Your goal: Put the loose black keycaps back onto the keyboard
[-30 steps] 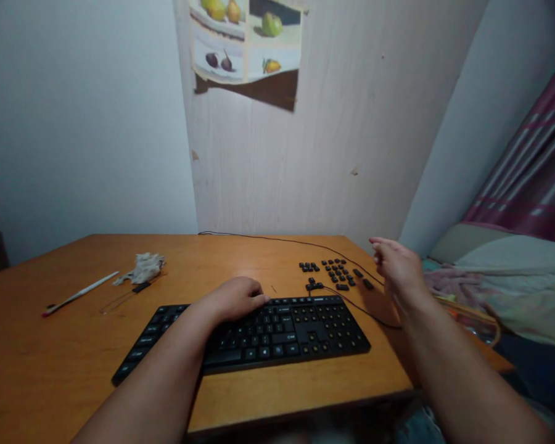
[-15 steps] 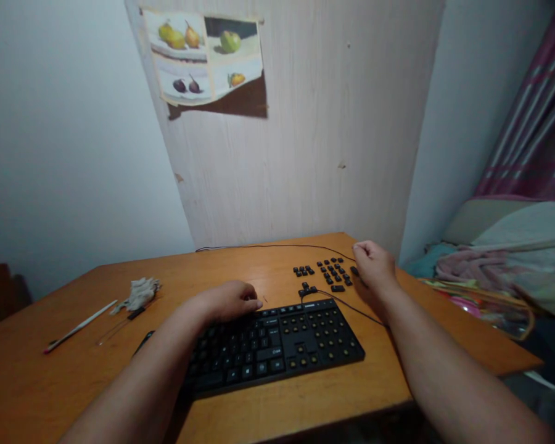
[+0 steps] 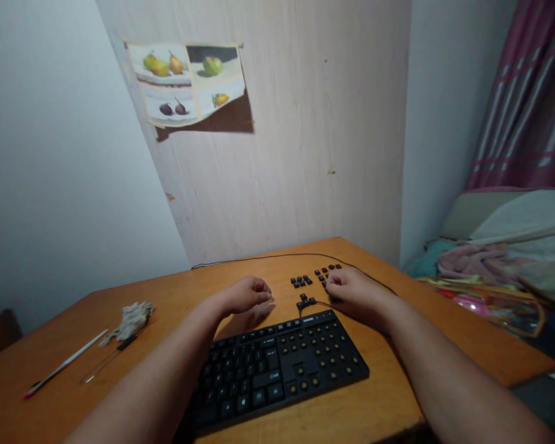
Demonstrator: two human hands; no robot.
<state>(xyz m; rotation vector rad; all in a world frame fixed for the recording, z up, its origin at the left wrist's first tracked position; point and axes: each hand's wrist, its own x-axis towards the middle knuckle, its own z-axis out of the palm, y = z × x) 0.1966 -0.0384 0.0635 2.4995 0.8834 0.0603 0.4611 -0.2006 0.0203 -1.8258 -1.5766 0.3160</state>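
Head view: the work in hand looks to be with the loose keycaps (image 3: 302, 280), set out in small groups toward the far right of the desk (image 3: 388, 394). The right hand (image 3: 355, 291) is curled low among them, its fingertips tucked out of sight, so I cannot tell whether it holds one. The left hand (image 3: 246, 296) hangs above the desk beyond the far edge of the keyboard (image 3: 277, 364), fingers bent in and narrow; no object shows there, though the palm is hidden. The keyboard lies near, its left part behind the left forearm (image 3: 166, 373), its right blocks showing bare switch stems (image 3: 325, 338) (the visible letter keys wear their caps). Judging by the caps' size, a next move would call for a light fingertip pinch that spares the neighbours.

A dark cable (image 3: 277, 255) runs along the desk's far side. On the left lie a crumpled pale cloth (image 3: 132, 320), a dark-handled wire tool (image 3: 127, 343) and a slim white stick (image 3: 74, 357). Fruit paintings (image 3: 189, 86) hang on the far wall (image 3: 287, 172); heaped bedding (image 3: 472, 260) and a purplish curtain (image 3: 513, 117) fill the right
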